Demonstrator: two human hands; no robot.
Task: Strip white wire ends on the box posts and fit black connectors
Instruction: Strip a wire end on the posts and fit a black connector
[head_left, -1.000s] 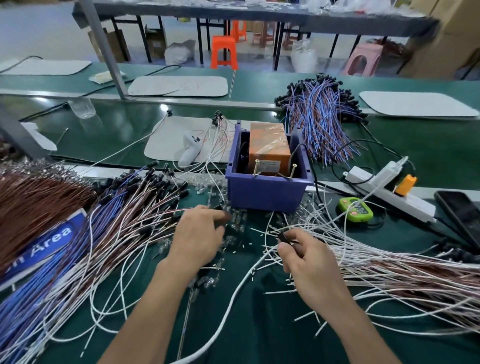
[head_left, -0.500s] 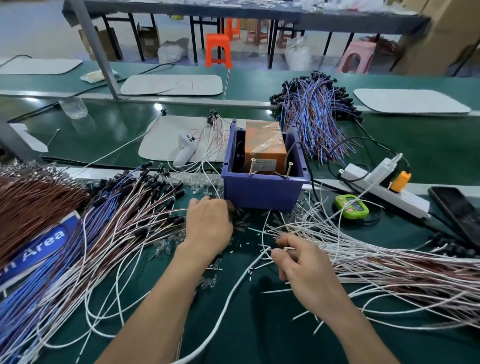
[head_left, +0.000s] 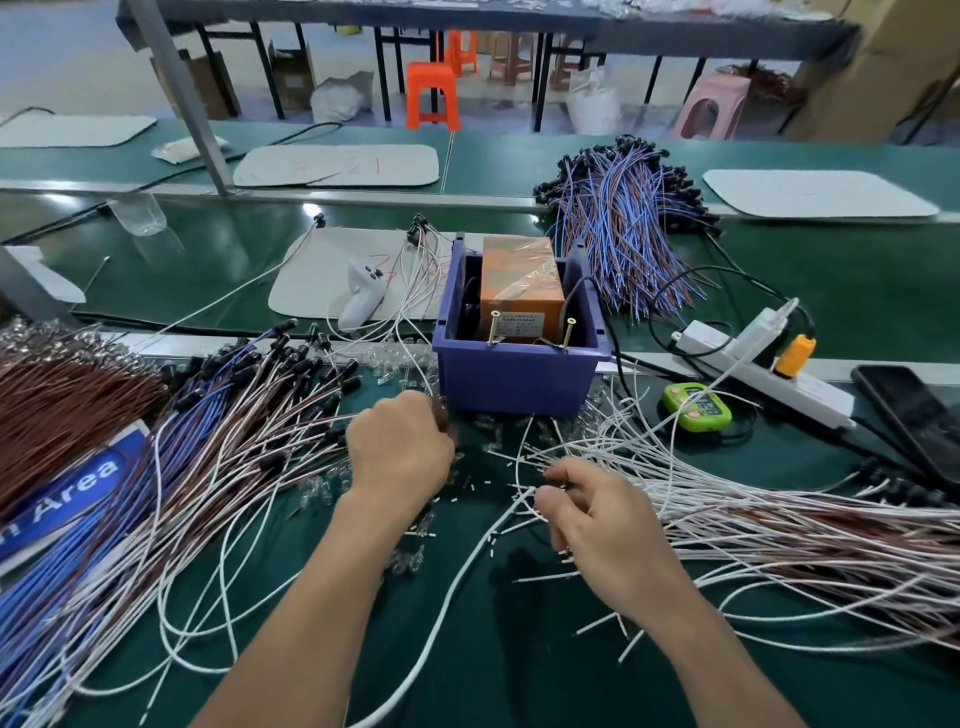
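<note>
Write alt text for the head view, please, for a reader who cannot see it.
The right hand pinches a thin white wire and the left hand, fingers hidden, lies near a blue plastic box, on a green workbench strewn with wires.

open: green mat (head_left: 519, 665) btwn forearms | blocked: L wire pile (head_left: 208, 441), R wire pile (head_left: 753, 509) | fwd: blue box (head_left: 519, 379), gap looks cluttered
</note>
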